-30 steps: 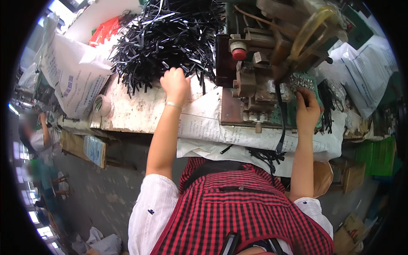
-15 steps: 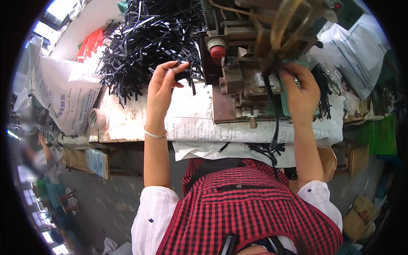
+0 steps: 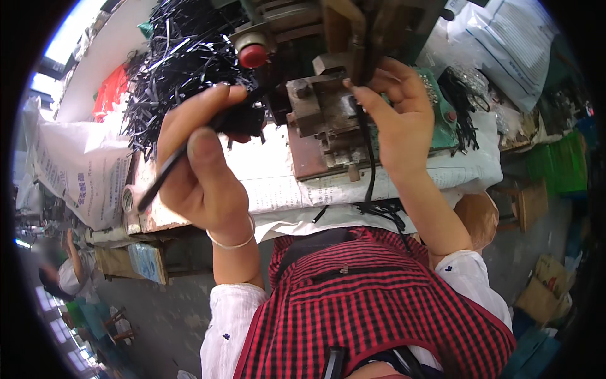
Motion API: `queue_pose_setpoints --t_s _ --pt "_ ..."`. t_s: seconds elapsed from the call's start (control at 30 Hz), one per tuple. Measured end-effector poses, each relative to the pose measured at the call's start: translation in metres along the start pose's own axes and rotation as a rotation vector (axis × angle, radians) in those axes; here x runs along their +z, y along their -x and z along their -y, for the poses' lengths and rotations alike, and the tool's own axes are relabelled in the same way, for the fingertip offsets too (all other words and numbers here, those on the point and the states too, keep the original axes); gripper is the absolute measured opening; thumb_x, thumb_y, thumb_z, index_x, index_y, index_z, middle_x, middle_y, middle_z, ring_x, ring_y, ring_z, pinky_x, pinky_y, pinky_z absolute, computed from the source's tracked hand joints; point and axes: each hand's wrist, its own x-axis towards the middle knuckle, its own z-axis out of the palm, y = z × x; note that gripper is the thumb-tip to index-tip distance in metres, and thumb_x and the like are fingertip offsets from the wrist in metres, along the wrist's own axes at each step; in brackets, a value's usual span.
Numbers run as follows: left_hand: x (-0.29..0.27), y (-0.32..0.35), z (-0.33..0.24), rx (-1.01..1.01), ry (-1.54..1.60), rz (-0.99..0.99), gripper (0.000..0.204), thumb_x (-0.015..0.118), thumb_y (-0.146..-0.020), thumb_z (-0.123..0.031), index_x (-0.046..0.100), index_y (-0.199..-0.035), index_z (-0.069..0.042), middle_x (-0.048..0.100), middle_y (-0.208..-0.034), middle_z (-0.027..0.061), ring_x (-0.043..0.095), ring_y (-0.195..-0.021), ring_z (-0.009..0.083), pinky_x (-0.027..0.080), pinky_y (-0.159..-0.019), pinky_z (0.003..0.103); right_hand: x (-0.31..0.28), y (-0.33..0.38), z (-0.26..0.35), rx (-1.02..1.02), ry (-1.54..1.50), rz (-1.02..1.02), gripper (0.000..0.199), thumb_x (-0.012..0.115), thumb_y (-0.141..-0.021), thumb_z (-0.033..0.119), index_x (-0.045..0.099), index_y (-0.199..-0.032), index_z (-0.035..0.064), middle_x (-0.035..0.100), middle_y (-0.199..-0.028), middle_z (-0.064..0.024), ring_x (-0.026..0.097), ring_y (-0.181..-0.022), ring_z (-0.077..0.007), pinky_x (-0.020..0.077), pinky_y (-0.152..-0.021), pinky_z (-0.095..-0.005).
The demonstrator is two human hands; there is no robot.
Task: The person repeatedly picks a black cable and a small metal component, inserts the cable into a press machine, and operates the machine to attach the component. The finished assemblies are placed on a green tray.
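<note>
My left hand (image 3: 211, 174), raised and close to the camera, is closed round a flat black strip (image 3: 165, 179); one end sticks out at lower left, and a dark piece shows beyond the fingers. Over at the metal press (image 3: 309, 107), my right hand (image 3: 404, 126) has its thumb and fingers closed beside the press head, at the upper end of another black strip (image 3: 368, 148). That strip hangs down over the table's front edge. The press head partly hides the right fingertips.
A big heap of black strips (image 3: 183, 69) lies at back left, beside a white printed sack (image 3: 85, 170) and a tape roll (image 3: 130, 201). The press carries a red button (image 3: 253, 55). More strips (image 3: 464, 104) lie right; cut ones (image 3: 385, 211) lie at the front edge.
My left hand has come nearer and lower, with a black strip now showing across it. My right hand has shifted left with the view, its thumb now at the strip by the press head.
</note>
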Motion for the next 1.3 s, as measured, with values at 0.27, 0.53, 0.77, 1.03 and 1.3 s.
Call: queue_pose_setpoints --t_s 0.27,0.53,0.77,1.03,1.3 --pt "0.044 0.049 -0.004 0.378 -0.259 0.483 0.034 0.086 -0.078 -0.015 0.073 -0.107 -0.004 0.077 -0.111 0.0123 0.064 -0.07 0.0217 0.053 -0.065 0.031 -0.003 0.013 0.039 0.126 0.033 0.154 0.065 0.074 -0.085 0.004 0.049 -0.144 -0.0036 0.07 -0.117 -0.0135 0.063 -0.11 -0.0157 0.0484 -0.097 -0.0285" --pt "0.035 0.033 0.003 -0.029 0.156 0.113 0.016 0.067 -0.1 -0.012 0.066 -0.104 0.003 0.075 -0.097 0.02 0.073 -0.085 0.0273 0.06 -0.079 0.037 0.0 -0.001 0.0 -0.081 0.294 -0.018 0.055 0.078 -0.084 0.005 0.058 -0.135 0.0019 0.073 -0.095 -0.0082 0.067 -0.092 -0.0147 0.0513 -0.088 -0.0291" --pt "0.004 -0.031 -0.03 -0.115 0.274 0.031 0.028 0.054 -0.11 -0.022 0.065 -0.109 0.004 0.074 -0.096 0.0209 0.072 -0.085 0.0238 0.06 -0.075 0.03 -0.012 0.001 -0.003 -0.096 0.202 -0.107 0.039 0.075 -0.088 0.001 0.065 -0.126 0.0012 0.073 -0.105 -0.0047 0.067 -0.101 -0.0121 0.0508 -0.093 -0.0272" --pt "0.025 -0.036 0.005 -0.111 -0.014 -0.004 0.019 0.066 -0.102 -0.009 0.072 -0.109 0.008 0.077 -0.096 0.0206 0.074 -0.087 0.0193 0.058 -0.078 0.026 -0.152 0.028 -0.015 0.03 1.221 -0.056 0.015 0.077 -0.081 0.012 0.076 -0.095 0.0067 0.072 -0.099 -0.0114 0.066 -0.099 -0.0344 0.0498 -0.094 -0.0427" --pt "0.021 -0.037 -0.015 0.007 0.056 0.085 0.023 0.064 -0.103 -0.01 0.072 -0.108 0.011 0.076 -0.097 0.0232 0.075 -0.086 0.0249 0.061 -0.071 0.028 -0.133 0.015 -0.032 -0.145 1.43 0.058 0.008 0.075 -0.081 0.012 0.073 -0.085 0.0069 0.068 -0.093 -0.0107 0.064 -0.097 -0.0346 0.0504 -0.085 -0.0458"
